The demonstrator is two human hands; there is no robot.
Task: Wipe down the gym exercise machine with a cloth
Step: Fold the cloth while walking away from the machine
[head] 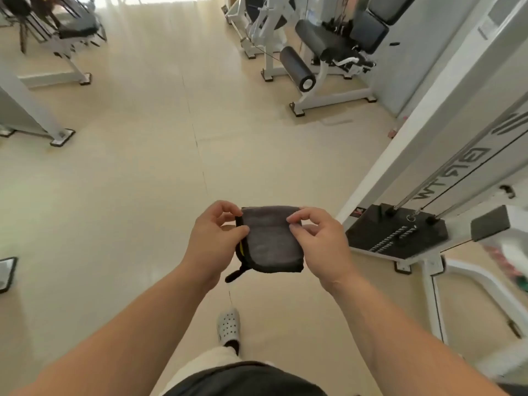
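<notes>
A small folded grey cloth point(270, 241) with a dark hem and a black loop hangs in front of me over the floor. My left hand point(211, 244) pinches its left edge between thumb and fingers. My right hand point(320, 241) pinches its upper right corner. A white-framed gym machine point(445, 150) with a black weight stack point(400, 230) and cables stands close on my right, apart from the cloth.
Beige floor point(128, 181) spreads ahead. A leg machine with black roller pads point(297, 68) stands at the back right, another bench machine point(71, 32) at the back left, and a white frame foot point(61, 137) on the left. My grey perforated shoe point(228, 327) is below the cloth.
</notes>
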